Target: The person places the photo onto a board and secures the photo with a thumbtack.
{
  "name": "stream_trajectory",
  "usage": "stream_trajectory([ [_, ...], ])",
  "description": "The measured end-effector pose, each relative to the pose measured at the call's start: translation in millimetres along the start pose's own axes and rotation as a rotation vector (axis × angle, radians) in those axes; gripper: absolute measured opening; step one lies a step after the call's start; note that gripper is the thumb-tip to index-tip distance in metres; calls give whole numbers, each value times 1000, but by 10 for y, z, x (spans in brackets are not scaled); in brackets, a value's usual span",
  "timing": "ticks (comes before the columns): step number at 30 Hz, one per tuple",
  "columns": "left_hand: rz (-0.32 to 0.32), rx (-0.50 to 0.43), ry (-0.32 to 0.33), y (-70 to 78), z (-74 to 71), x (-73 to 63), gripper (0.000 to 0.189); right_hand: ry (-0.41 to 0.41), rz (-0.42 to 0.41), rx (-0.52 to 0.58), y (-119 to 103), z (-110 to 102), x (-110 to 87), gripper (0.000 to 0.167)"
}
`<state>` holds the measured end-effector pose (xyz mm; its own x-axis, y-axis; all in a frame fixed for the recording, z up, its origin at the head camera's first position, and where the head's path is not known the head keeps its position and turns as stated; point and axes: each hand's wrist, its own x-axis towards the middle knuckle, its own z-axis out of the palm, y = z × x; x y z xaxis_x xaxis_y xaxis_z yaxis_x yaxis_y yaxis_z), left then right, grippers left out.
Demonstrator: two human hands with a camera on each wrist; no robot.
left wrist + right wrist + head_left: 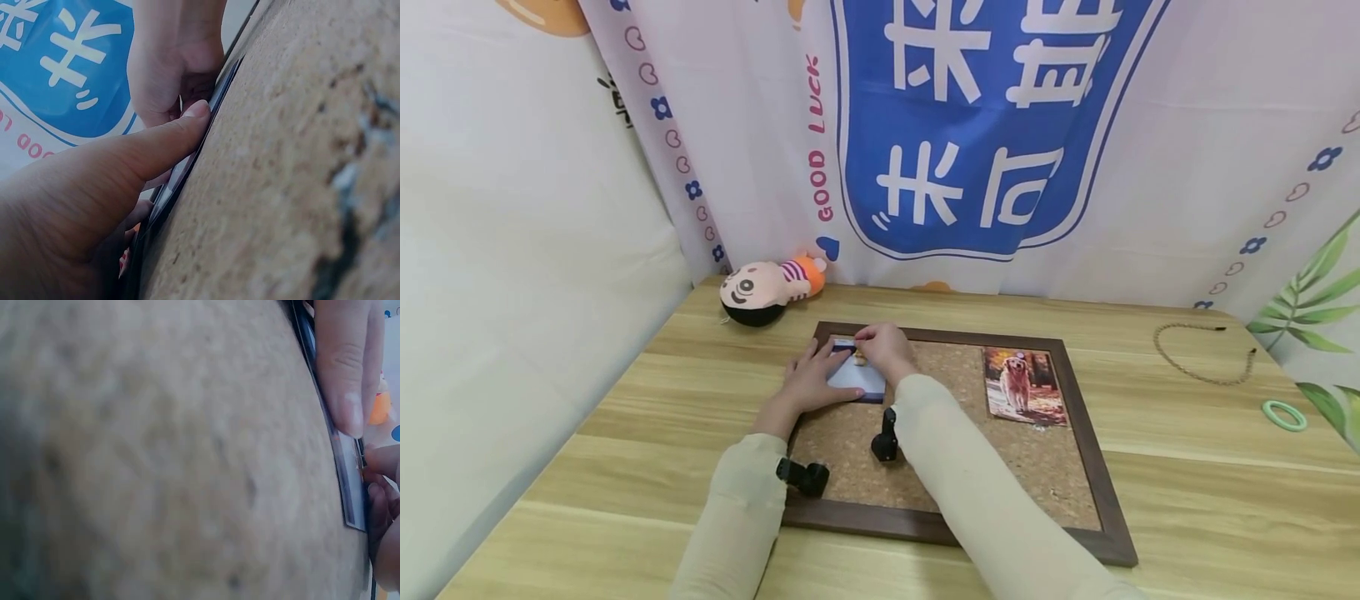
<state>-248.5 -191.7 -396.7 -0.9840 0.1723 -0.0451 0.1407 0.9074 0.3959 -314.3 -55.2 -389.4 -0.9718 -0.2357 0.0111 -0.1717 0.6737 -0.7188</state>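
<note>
A photo card with a pale middle and dark blue edges lies on the upper left of a cork board framed in dark brown wood. My left hand spreads its fingers over the card's left side, and the thumb presses near its lower edge in the left wrist view. At the card's top edge, my right hand pinches a small pin, mostly hidden by the fingertips. In the right wrist view, the right fingertips are close against the card.
A dog photo is on the board's right side, with a clear pin at its top. Behind the board lies a plush doll. A braided headband and a green ring are on the wooden table at right.
</note>
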Motion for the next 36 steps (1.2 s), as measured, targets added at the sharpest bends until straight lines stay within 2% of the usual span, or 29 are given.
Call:
stream_trajectory([
  [17,-4,-34,-3,3,-1,-14,78,-12,0,-98,-31,7,-6,11],
  [31,-11,-38,-8,-1,-19,-23,78,-18,-42,-120,-16,45,16,11],
  [36,-15,-39,-10,5,-11,-8,78,-10,-66,-160,-7,44,25,11],
])
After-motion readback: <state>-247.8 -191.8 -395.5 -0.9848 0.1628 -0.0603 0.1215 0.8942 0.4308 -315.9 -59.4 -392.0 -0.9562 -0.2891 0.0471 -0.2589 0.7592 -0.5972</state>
